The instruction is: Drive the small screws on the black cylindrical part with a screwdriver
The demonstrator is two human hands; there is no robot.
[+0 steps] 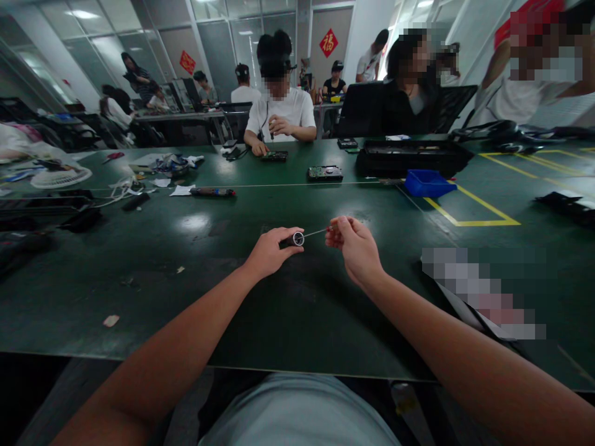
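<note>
My left hand (271,251) is closed around a short black tube (298,238) that looks like a flashlight. Its round, silver-rimmed end faces right, and most of its body is hidden by the hand. A thin metal rod (316,233) is pinched in my right hand (356,248), with its left tip at the tube's rim. Whether the tip is inside the tube or only touching it, I cannot tell. The fingers cover the rod's other end, so its kind does not show. Both hands are just above the green table (297,322).
Across the table a person in white (281,118) handles a circuit board (274,156). Farther back lie an electronic unit (325,173), a blue bin (428,183), a long black tray (413,158) and a dark stick-shaped tool (212,192). A white fan grille (61,178) lies left.
</note>
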